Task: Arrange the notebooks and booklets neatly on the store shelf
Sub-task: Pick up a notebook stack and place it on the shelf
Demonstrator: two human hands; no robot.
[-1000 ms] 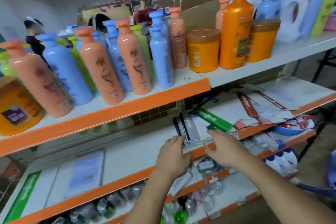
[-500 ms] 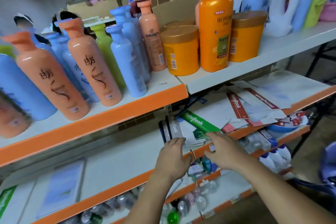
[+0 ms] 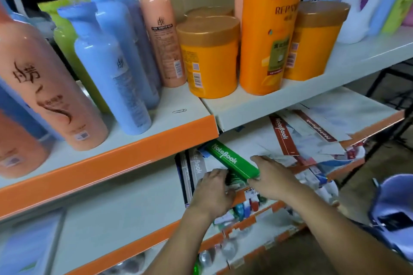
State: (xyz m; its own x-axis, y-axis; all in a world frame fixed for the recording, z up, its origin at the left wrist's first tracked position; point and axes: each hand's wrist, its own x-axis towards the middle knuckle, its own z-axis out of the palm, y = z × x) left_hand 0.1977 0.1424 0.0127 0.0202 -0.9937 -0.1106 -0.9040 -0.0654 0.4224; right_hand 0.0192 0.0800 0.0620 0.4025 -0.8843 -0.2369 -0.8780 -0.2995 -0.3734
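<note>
On the middle shelf [image 3: 134, 205] a green-spined notebook [image 3: 232, 161] lies slanted over a small stack of grey and black-spined notebooks [image 3: 190, 174]. My left hand [image 3: 212, 192] curls its fingers over the near edge of that stack, just beside the green spine. My right hand [image 3: 272, 176] holds the green notebook at its near end, with fingers stretched over its white cover. To the right, red-spined notebooks [image 3: 281, 134] and loose white booklets [image 3: 317, 140] lie scattered and overlapping.
The upper shelf [image 3: 335, 67] carries peach, blue and green bottles [image 3: 105, 69], orange tubs [image 3: 210, 58] and a tall orange bottle [image 3: 268, 29]. A flat blue booklet [image 3: 29, 245] lies at the far left. Small bottles fill the lower shelves [image 3: 245, 205]. A blue chair [image 3: 393, 214] stands at right.
My view has moved closer and to the right. Both hands have reached further onto the shelf. The green notebook now sits between them, over the grey stack.
</note>
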